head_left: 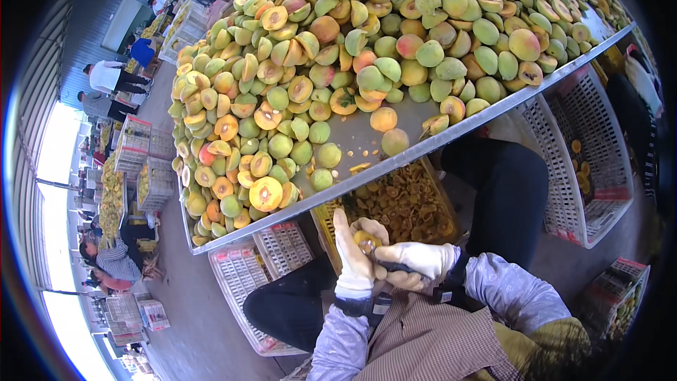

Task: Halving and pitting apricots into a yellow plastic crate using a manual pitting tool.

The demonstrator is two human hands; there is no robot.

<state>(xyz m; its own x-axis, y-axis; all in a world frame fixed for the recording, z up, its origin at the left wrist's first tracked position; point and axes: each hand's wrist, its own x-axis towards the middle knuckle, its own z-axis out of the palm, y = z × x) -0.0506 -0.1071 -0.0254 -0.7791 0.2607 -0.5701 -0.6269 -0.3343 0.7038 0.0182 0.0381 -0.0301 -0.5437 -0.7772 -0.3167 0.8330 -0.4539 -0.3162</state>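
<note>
Both my hands wear pale gloves and meet over my lap, just below the table's front edge. My left hand (355, 257) is closed around a yellow peach half (366, 240), its cut face partly showing. In my right hand (417, 261) is a pitting tool with a dark handle (393, 266); its small metal end is at the peach half, mostly hidden by fingers. Right beyond my hands stands a yellow crate (326, 231) of brownish pits and scraps. A large heap of green-yellow peaches (282, 92), many cut in half, covers the metal table (356, 134).
Table's raised metal rim (416, 154) runs between the heap and my lap. White plastic crates stand at my left (236, 275) and right (603, 148), the right one holding some peach pieces. Another crate (620, 293) sits lower right. Other people (116, 264) work among stacked crates at far left.
</note>
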